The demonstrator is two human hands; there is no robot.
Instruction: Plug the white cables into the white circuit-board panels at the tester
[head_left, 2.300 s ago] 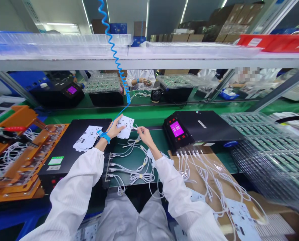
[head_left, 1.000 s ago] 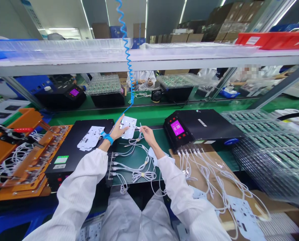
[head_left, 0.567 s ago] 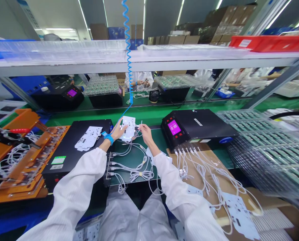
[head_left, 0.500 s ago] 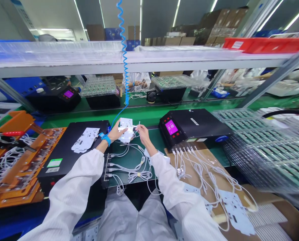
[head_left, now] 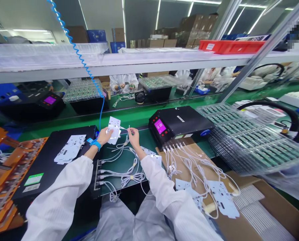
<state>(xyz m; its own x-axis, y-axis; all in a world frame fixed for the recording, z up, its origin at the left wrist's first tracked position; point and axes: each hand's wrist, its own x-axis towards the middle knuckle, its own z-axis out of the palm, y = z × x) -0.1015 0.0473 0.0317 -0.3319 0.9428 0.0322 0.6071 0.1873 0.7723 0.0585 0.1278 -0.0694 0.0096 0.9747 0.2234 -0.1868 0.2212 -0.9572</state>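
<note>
My left hand [head_left: 104, 136], with a blue strap at the wrist, is closed on a flat white circuit board [head_left: 114, 124] raised above the green bench. The thumb lies over the board's face. My right hand [head_left: 133, 137] pinches a thin white cable [head_left: 123, 128] just right of the board. That cable reaches the board's right edge; whether its plug is seated there, I cannot tell. Below both hands, several white cables [head_left: 131, 177] lie coiled, coming from a black box [head_left: 89, 134] on the left. More white boards [head_left: 70, 149] are stacked on this box.
A black tester [head_left: 181, 120] with a lit purple screen stands to the right, its white cables running over cardboard [head_left: 194, 152]. Clear trays of green boards [head_left: 250, 137] are piled beyond it. An orange fixture [head_left: 26, 160] is at left. A shelf [head_left: 129, 65] crosses above, and co-workers sit opposite.
The view has swung to the right, so the bench things appear farther left. My right hand is slightly farther from the board. Both hands keep their hold.
</note>
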